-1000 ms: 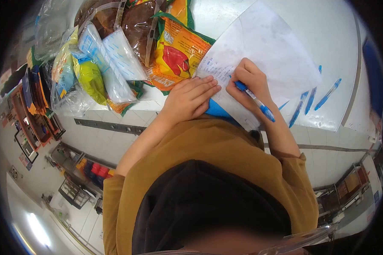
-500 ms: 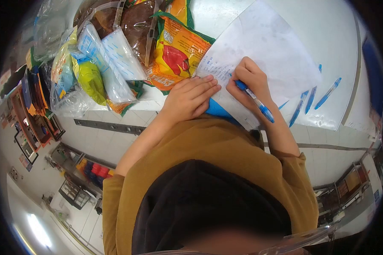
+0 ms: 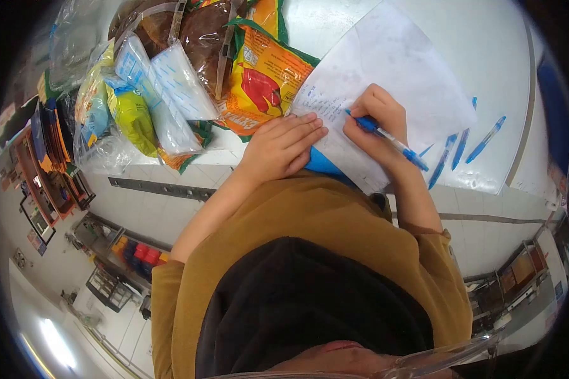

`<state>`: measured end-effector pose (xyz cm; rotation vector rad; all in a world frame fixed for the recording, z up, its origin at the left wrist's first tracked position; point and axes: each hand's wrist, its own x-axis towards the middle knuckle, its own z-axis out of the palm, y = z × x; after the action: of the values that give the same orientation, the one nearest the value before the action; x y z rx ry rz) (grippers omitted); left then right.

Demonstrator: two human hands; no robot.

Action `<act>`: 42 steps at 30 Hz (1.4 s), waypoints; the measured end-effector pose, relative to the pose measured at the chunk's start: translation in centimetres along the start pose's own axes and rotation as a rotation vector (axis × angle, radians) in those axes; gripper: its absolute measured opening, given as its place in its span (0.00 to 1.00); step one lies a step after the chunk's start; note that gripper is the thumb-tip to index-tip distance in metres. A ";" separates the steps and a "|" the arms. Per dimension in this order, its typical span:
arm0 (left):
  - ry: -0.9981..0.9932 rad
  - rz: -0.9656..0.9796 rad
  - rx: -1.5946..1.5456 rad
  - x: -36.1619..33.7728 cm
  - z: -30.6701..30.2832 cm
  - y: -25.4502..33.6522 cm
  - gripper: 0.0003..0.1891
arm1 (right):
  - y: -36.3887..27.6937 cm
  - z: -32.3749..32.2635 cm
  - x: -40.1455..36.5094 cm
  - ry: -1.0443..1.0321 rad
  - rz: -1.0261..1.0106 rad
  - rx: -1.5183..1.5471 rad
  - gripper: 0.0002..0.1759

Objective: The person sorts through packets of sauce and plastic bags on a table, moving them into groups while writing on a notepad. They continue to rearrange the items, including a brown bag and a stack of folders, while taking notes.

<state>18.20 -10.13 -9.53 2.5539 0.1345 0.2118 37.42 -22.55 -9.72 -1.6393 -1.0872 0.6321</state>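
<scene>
My right hand (image 3: 380, 123) is closed around a blue pen (image 3: 395, 144), its tip on a white sheet (image 3: 411, 69) near small handwritten lines. Resting on the sheet's lower left edge, my left hand (image 3: 286, 142) lies flat with its fingers stretched out and holds nothing. A blue item (image 3: 327, 163) shows from under the paper beside it. Just beyond my left hand is an orange and yellow packet (image 3: 262, 79) with a red pepper picture. Several more blue pens (image 3: 487, 139) lie right of my right hand, some partly by the sheet's edge.
On the white table (image 3: 496, 76), the left side holds clear plastic packs (image 3: 183, 82), a green packet (image 3: 133, 117) and brown-filled bags (image 3: 202, 38). Below the table edge, shelving (image 3: 60, 183) and a rack with red and blue bins (image 3: 142, 252) stand on the left.
My right hand has shifted slightly to the right with the pen, whose back end now points farther right. My left hand has stayed in place.
</scene>
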 end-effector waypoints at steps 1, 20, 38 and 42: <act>-0.002 0.000 0.000 0.0 0.0 0.0 0.23 | -0.1 -0.1 0.1 -0.006 0.017 -0.004 0.11; -0.005 0.001 0.006 -0.1 0.0 0.0 0.23 | 0.0 0.1 0.0 -0.011 0.013 -0.023 0.11; 0.013 0.000 -0.001 -0.1 0.1 -0.1 0.23 | 0.1 0.8 -0.1 0.103 0.004 -0.123 0.10; 0.009 0.001 -0.001 -0.2 0.1 -0.1 0.23 | -0.3 0.6 0.0 0.086 0.019 -0.104 0.12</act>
<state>18.05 -10.13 -9.65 2.5521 0.1362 0.2244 36.81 -22.22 -9.66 -1.7525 -1.0578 0.5193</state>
